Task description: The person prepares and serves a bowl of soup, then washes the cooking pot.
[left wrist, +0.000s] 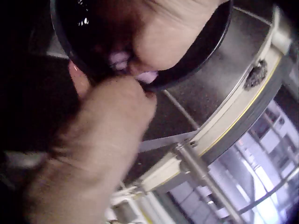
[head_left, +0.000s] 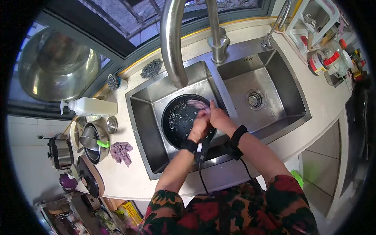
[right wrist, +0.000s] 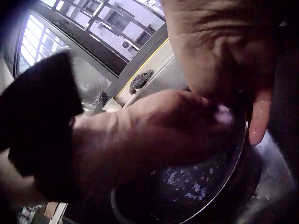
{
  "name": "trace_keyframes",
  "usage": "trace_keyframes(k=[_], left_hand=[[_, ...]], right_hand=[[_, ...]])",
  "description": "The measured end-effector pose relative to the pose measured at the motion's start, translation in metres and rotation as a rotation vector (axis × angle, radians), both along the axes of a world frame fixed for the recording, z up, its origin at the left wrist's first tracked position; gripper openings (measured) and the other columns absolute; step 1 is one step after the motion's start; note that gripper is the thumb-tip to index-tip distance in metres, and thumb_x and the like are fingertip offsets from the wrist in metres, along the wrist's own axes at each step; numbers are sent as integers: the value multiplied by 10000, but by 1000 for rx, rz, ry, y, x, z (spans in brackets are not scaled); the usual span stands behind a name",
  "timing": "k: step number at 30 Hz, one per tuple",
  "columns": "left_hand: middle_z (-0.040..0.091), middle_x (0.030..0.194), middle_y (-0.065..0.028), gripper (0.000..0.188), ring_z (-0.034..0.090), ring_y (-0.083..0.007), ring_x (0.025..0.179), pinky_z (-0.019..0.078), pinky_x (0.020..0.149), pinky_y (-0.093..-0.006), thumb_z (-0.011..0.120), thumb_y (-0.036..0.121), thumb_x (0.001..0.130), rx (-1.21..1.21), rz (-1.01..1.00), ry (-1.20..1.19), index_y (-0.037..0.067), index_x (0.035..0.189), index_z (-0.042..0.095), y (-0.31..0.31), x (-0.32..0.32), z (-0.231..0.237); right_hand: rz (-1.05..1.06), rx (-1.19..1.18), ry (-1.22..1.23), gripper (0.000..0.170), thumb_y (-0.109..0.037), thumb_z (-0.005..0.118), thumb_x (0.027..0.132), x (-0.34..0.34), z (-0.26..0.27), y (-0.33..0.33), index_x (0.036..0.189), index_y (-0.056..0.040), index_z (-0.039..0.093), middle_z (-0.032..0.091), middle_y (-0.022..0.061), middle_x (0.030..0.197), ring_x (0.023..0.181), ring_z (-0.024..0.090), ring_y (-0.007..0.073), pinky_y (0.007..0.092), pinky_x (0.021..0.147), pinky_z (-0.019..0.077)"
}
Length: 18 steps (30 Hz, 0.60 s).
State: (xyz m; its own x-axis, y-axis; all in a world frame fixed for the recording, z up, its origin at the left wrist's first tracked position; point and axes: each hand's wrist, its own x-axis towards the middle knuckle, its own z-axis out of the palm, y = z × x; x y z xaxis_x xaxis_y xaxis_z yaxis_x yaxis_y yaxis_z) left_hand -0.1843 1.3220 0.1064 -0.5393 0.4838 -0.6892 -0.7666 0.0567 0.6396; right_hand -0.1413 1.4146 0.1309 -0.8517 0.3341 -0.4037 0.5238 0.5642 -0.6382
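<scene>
A round black pan [head_left: 178,131] sits tilted in the left basin of the steel sink [head_left: 143,135], with white flecks of suds or water on its inner surface. My left hand [head_left: 200,126] is inside the pan, fingers curled over a pinkish-purple cloth [head_left: 198,104] that looks blurred in the head view. At the right side of the pan, my right hand [head_left: 221,118] grips the rim, one finger showing on the outer wall in the right wrist view. The cloth [left wrist: 119,60] peeks out below my left hand [left wrist: 175,39] in the left wrist view.
A curved faucet [head_left: 172,43] arches over the left basin. Beyond the divider lies the right basin with its drain [head_left: 255,99]. On the left counter are a crumpled cloth [head_left: 121,153], a pump bottle [head_left: 92,106] and stacked bowls. Steel wool [head_left: 151,68] rests behind the sink.
</scene>
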Motion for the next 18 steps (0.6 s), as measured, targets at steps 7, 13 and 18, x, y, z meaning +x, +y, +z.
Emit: trace_keyframes(k=[7,13,18], left_hand=[[559,1066,-96,320,489,-219,1017,343,900,-295,453,322,871,-408,-1444,567,92,1083,519,-82,-4,31],[448,1247,-22,400,300,-209,1225,92,1024,-504,315,223,860,-1121,-1855,1812,109,1227,426,-125,-59,42],[536,1132,-71,391,431,-258,1118,276,944,-467,383,211,837,-1312,-1895,1457,77,1199,446,-78,-56,25]], right_hand=[[17,88,26,586,4,411,746,-6,-12,0,1294,25,206,556,272,956,897,552,387,433,787,435],[13,55,-69,574,-2,399,768,-7,5,0,1309,-17,208,535,267,1018,947,535,372,420,829,419],[41,80,-109,589,-7,397,778,-6,8,1,1325,-30,180,518,250,1068,968,533,353,417,830,424]])
